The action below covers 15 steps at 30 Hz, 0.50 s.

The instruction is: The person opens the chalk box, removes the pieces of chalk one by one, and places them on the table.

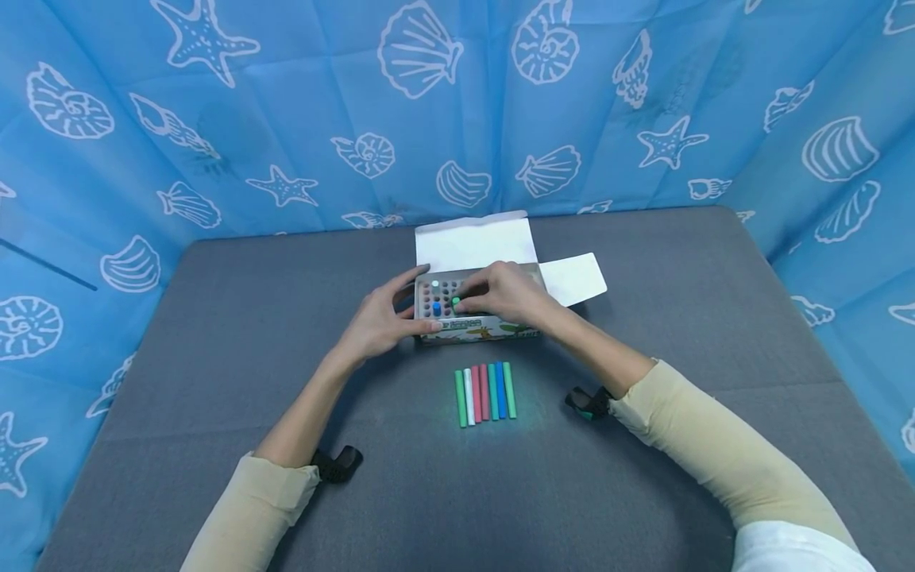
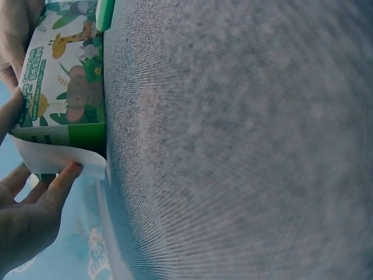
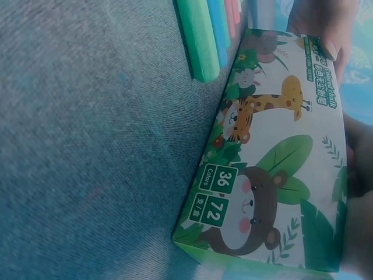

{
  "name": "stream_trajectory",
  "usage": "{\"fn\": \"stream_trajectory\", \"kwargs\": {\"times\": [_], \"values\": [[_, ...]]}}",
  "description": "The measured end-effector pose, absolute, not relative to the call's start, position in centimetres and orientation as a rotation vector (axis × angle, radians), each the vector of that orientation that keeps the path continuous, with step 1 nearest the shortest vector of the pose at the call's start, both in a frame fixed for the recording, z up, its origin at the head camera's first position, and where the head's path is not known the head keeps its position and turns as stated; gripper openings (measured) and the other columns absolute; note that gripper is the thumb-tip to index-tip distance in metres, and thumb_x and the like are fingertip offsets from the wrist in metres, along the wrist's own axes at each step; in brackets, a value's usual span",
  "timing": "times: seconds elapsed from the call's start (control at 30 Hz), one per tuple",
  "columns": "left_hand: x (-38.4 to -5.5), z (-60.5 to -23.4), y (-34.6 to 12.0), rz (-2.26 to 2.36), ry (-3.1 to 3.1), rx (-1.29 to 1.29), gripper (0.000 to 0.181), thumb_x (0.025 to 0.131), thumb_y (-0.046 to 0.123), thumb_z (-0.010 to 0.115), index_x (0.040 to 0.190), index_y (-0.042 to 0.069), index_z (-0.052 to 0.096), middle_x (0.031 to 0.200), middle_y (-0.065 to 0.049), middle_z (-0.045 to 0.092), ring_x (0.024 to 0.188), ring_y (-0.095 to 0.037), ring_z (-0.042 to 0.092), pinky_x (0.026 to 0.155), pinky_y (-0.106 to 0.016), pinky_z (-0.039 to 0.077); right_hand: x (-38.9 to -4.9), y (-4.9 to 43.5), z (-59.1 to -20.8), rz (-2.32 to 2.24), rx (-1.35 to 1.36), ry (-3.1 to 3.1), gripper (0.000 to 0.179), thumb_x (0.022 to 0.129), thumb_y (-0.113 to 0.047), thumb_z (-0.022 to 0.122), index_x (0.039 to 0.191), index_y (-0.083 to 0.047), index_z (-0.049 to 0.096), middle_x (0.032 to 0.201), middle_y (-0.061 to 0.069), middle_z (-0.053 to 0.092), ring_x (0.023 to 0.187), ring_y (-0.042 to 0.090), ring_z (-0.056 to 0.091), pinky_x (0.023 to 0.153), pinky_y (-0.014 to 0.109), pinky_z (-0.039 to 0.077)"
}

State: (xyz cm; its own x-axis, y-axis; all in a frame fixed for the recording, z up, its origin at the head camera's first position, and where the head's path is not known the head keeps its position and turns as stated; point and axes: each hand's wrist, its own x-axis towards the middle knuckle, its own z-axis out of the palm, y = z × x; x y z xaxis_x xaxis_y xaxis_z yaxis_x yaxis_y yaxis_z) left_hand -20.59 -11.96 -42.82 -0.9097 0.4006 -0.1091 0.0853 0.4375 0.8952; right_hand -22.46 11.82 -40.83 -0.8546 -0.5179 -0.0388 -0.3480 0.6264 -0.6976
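A printed box of colored chalk (image 1: 493,328) stands open at the table's middle, with rows of holes in its top. My left hand (image 1: 375,319) holds its left end, thumb along the front edge and fingers spread round the side; the left wrist view shows fingers against a white end flap (image 2: 61,156). Over the holes, my right hand (image 1: 506,291) pinches a green chalk stick (image 1: 456,302) between thumb and fingers. A blue chalk (image 1: 437,309) and a white chalk (image 1: 434,285) poke up from holes nearby. My right hand hides the right part of the holes.
In front of the box lies a row of several chalk sticks, among them a white stick (image 1: 469,397), a red stick (image 1: 484,392) and a blue stick (image 1: 501,390). The box's lid (image 1: 475,242) is folded back, and a side flap (image 1: 574,278) sticks out right. A blue curtain (image 1: 300,103) hangs behind the table.
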Motion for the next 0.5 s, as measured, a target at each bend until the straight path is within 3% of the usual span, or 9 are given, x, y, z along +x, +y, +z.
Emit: {"fn": "stream_trajectory", "kwargs": {"times": [0.5], "values": [[-20.51, -42.8, -11.77, 1.438, 2.419, 0.431, 0.089, 0.085, 0.019, 0.082, 0.158, 0.022, 0.03, 0.161, -0.015, 0.024, 0.145, -0.031, 0.03, 0.109, -0.036, 0.046, -22.0, 11.94, -41.29, -1.092, -0.765, 2.643, 0.015, 0.097, -0.021, 0.066, 0.104, -0.01, 0.073, 0.088, 0.0, 0.072, 0.076, 0.012, 0.066, 0.065, 0.03, 0.055]]}}
